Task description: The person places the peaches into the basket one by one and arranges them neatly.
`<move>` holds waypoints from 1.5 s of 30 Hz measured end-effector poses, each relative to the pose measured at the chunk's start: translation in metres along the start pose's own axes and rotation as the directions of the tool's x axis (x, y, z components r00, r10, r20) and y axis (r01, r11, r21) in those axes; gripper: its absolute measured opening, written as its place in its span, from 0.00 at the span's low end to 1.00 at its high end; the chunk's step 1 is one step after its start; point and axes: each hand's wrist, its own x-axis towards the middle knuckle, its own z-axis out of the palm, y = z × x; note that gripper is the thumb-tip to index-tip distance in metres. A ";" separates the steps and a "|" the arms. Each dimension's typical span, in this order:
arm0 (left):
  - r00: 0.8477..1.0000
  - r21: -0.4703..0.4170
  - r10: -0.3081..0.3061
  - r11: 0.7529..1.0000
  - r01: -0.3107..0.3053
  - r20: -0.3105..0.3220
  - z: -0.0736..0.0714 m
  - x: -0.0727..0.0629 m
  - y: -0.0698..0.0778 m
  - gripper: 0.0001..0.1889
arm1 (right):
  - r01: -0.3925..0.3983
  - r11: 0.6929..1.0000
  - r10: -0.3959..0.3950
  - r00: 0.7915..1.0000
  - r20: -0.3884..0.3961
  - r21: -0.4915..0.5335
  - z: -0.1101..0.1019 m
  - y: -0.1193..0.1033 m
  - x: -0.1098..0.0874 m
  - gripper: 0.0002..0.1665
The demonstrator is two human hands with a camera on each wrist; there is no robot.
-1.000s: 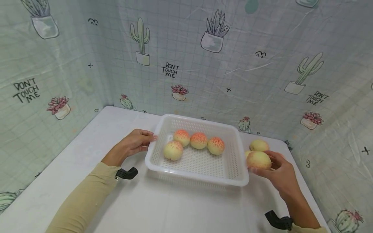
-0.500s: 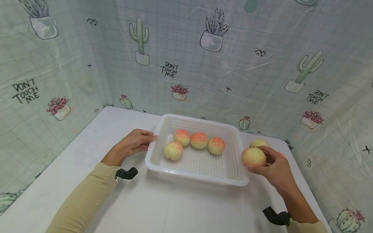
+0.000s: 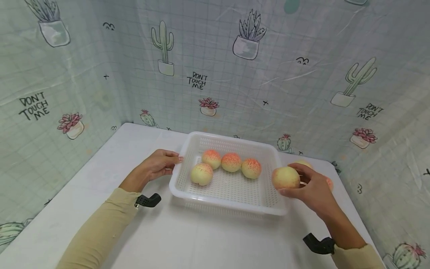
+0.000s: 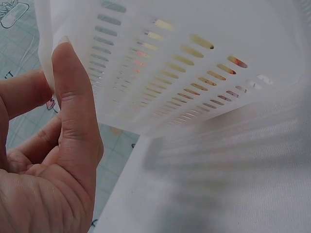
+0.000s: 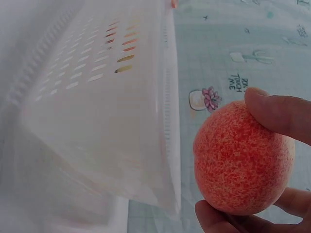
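Observation:
A white perforated plastic basket (image 3: 231, 206) stands on the table with several red-speckled, pale yellow peaches (image 3: 231, 162) inside, grouped toward its left and middle. My left hand (image 3: 159, 164) pinches the basket's left rim; in the left wrist view the thumb (image 4: 75, 97) lies on the outer side wall and a finger is behind the rim. In my right hand (image 3: 314, 190) is another peach (image 3: 285, 178), held between thumb and fingers at the basket's right rim. The right wrist view shows this peach's red side (image 5: 243, 160), raised beside the basket wall.
Behind my right hand, partly hidden, lie a yellowish peach (image 3: 304, 163) and a reddish one (image 3: 329, 183) on the white table (image 3: 215, 239). A patterned curtain (image 3: 215, 56) closes in the back and both sides.
My right hand has lifted the peach and carried it leftward, from the fruit on the right to the basket's right rim. My left hand keeps its grip on the basket.

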 end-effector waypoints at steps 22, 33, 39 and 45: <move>1.000 0.005 -0.001 1.000 0.000 0.004 0.005 0.003 -0.002 0.26 | 0.123 0.992 -0.120 0.988 0.101 -0.022 0.006 -0.023 0.019 0.49; 1.000 0.016 -0.007 1.000 0.008 -0.018 0.003 0.001 -0.002 0.26 | 0.184 0.983 -0.185 0.962 0.199 0.021 0.018 -0.036 0.035 0.50; 1.000 0.016 -0.004 1.000 0.005 -0.018 0.003 0.000 -0.004 0.27 | 0.231 0.972 -0.234 0.939 0.250 0.045 0.025 -0.039 0.045 0.49; 1.000 0.013 0.001 1.000 -0.001 -0.022 0.002 -0.001 -0.002 0.27 | 0.297 0.953 -0.301 0.908 0.291 0.060 0.028 -0.047 0.053 0.47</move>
